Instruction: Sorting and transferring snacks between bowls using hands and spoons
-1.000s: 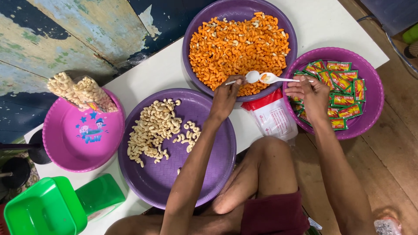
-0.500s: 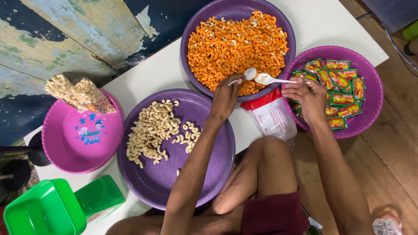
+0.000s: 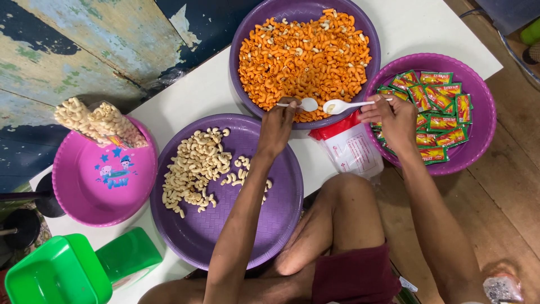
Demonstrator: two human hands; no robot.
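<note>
My left hand (image 3: 277, 125) holds a white plastic spoon (image 3: 304, 104) over the near rim of a purple bowl (image 3: 246, 22) filled with orange macaroni snacks (image 3: 304, 53). A second white spoon (image 3: 344, 105), its bowl empty, is held in my right hand (image 3: 394, 121) just to the right of the first. The two spoon heads sit side by side, almost touching. Under my left forearm lies a purple bowl (image 3: 225, 236) with pale macaroni snacks (image 3: 194, 166) heaped at its left. Below the spoons a clear plastic bag with a red top (image 3: 349, 149) lies on the white table.
A magenta bowl (image 3: 478, 146) at right holds several green-and-red sachets (image 3: 433, 107). A pink plate (image 3: 101, 191) at left carries filled clear snack packets (image 3: 98, 124). A green plastic container (image 3: 62, 273) stands at bottom left. My bent knee (image 3: 343, 197) touches the table edge.
Both hands shifted slightly; the left hand's spoon now shows beside the right hand's spoon at the orange bowl's rim, and the orange snack seen in the right spoon earlier is gone.
</note>
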